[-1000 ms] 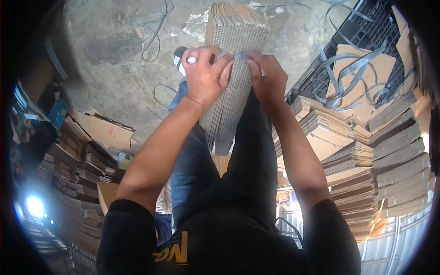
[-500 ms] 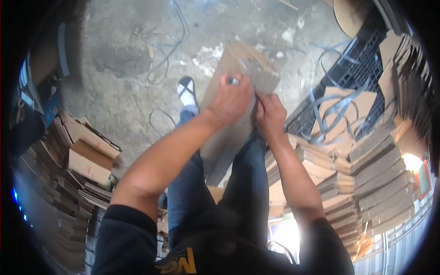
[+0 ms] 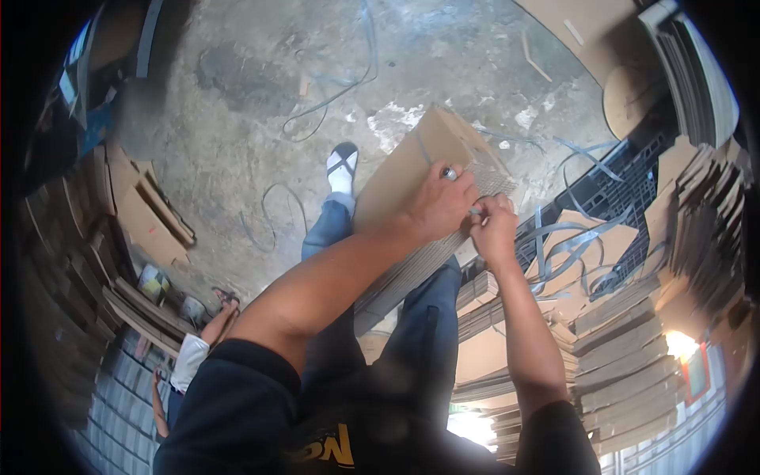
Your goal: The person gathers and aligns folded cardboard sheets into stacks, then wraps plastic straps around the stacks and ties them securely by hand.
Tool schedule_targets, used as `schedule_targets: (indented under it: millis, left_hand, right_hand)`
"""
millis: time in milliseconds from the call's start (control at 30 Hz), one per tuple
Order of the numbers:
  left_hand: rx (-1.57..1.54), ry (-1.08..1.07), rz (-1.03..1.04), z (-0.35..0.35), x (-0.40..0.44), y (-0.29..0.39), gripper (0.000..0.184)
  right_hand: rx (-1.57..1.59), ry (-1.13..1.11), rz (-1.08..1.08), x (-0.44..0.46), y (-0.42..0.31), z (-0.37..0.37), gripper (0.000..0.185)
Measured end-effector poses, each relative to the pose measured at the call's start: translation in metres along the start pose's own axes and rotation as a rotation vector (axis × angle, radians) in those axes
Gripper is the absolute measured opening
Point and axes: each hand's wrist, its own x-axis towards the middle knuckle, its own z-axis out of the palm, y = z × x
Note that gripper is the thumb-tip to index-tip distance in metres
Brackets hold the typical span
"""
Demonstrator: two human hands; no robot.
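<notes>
A thick bundle of flattened cardboard [image 3: 404,178] stands between my legs, its broad brown face turned up to the left and its layered edges to the right. A thin grey strap [image 3: 423,147] crosses that face and runs under my left hand [image 3: 447,199]. The fingers of my left hand, one with a ring, are closed on the strap at the bundle's edge. Right beside it, my right hand [image 3: 494,226] pinches the strap with bent fingers. The strap's end between the two hands is mostly hidden.
Loose grey straps [image 3: 574,245] lie over a cardboard piece and a black pallet [image 3: 625,190] at right. Stacked flat cardboard [image 3: 625,348] rises at lower right, more [image 3: 150,214] at left. Another person [image 3: 190,360] is at lower left. More strap [image 3: 324,104] lies on the concrete floor.
The bundle has tilted and turned, so its broad face now shows. Both hands have shifted right and lower in view, staying close together. The view has swung, and another person shows more clearly at lower left.
</notes>
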Motion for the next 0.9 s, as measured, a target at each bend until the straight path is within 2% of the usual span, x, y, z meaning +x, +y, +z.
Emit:
schedule_targets:
  millis: [100,233,267,333,400,500,533,567,600,633,667,800,900]
  left_hand:
    - [-0.227,0.171,-0.287,-0.018,-0.029,0.002,0.013]
    - [-0.293,0.440,-0.551,-0.017,-0.103,-0.019,0.009]
    - [-0.330,0.441,-0.621,-0.013,-0.123,-0.027,0.010]
    - [-0.407,0.437,-0.748,-0.007,-0.169,-0.047,0.013]
    - [-0.316,0.456,-0.762,-0.001,-0.211,-0.076,0.010]
    - [-0.538,0.514,-0.992,0.031,-0.287,-0.138,0.006]
    - [-0.648,0.509,-1.063,0.030,-0.312,-0.155,0.006]
    - [-0.618,0.472,-1.208,0.019,-0.332,-0.163,0.008]
    - [-0.645,0.409,-1.259,0.017,-0.368,-0.175,0.011]
    - [-0.809,0.409,-1.396,0.006,-0.396,-0.174,0.012]
    - [-0.976,0.402,-1.530,-0.004,-0.426,-0.165,0.014]
    - [-0.994,0.434,-1.884,0.009,-0.552,-0.131,0.022]
    - [-0.983,0.249,-1.912,0.030,-0.600,-0.139,0.024]
  right_hand:
    - [0.063,0.063,-0.079,-0.005,0.003,0.004,0.017]
    - [-0.026,0.281,-0.163,-0.022,-0.012,0.016,0.032]
    - [-0.072,0.345,-0.170,-0.028,-0.016,0.018,0.036]
    - [0.036,0.410,0.041,-0.046,-0.017,0.027,0.041]
    - [0.091,0.414,0.295,-0.074,-0.010,0.036,0.043]
    - [0.547,0.392,0.506,-0.132,0.041,0.074,0.038]
    - [0.445,0.391,0.552,-0.148,0.014,0.074,0.033]
    - [0.374,0.402,0.517,-0.169,0.030,0.090,0.032]
    - [0.383,0.377,0.535,-0.187,0.035,0.101,0.030]
    - [0.397,0.348,0.548,-0.200,0.038,0.114,0.028]
    - [0.477,0.349,0.600,-0.212,0.045,0.131,0.026]
    - [0.723,0.208,0.750,-0.249,0.081,0.179,0.023]
    - [0.862,0.091,0.802,-0.263,0.086,0.206,0.016]
